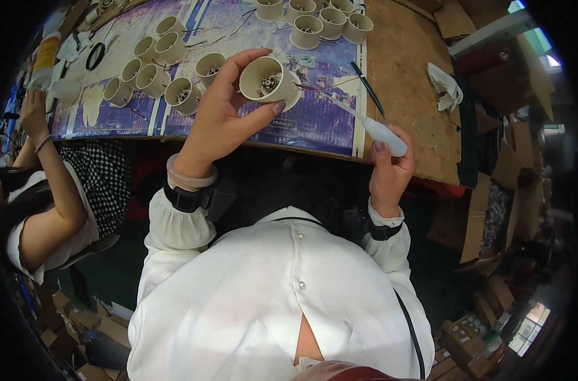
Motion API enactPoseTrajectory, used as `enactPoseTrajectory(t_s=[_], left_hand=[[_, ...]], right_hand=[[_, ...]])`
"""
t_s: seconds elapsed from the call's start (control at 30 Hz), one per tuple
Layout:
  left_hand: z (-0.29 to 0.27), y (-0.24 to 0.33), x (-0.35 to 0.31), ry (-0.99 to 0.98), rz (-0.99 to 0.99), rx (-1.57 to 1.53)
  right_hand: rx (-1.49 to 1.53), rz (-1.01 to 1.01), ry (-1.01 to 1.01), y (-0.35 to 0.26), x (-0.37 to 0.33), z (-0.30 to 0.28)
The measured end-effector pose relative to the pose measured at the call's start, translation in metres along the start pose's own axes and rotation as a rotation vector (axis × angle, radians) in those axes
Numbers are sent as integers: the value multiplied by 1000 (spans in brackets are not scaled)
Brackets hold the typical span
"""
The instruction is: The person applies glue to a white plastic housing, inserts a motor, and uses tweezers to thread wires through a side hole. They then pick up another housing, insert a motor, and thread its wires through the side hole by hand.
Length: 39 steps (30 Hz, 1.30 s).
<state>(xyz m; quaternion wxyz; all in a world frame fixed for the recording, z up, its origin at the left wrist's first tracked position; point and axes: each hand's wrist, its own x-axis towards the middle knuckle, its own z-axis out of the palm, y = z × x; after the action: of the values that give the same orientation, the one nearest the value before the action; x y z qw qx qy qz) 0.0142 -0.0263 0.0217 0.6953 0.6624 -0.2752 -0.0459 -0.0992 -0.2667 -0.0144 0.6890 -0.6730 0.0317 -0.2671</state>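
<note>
My left hand [222, 114] grips a cream plastic cup-shaped housing [253, 90], thumb below and fingers round its far side. Its open mouth is tilted toward me, and a small metal part with copper-coloured windings [269, 84] sits inside. Thin red and dark wires come out of its right side. In my right hand [394, 168] is a translucent squeeze bottle [385, 137] with a long thin nozzle [346, 109]. The nozzle points up and left at the wires beside the housing; whether it touches them I cannot tell.
Several similar housings [181, 95] with wires stand left on the printed table cover, and more [307, 30] at the far side. Right of them lie dark tweezers [368, 89] and crumpled white tissue [445, 87]. A black tape ring [95, 56] lies far left. Another person [54, 203] works at the left.
</note>
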Motion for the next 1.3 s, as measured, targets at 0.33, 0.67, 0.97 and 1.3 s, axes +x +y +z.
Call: enactPoseTrajectory(t_s=[0.33,0.67,0.97,1.3], left_hand=[[0,6,-3,2,12,39],[4,6,-2,5,29,47],[5,8,-4,8,92,171],[7,15,-7,51,237,441]], right_hand=[[-50,-20,-17,-2,-2,1],[-65,3,-26,-1,-4,-3],[-117,-10,-44,-2,-4,-5],[-246,-68,-56,-1,-4,-13]])
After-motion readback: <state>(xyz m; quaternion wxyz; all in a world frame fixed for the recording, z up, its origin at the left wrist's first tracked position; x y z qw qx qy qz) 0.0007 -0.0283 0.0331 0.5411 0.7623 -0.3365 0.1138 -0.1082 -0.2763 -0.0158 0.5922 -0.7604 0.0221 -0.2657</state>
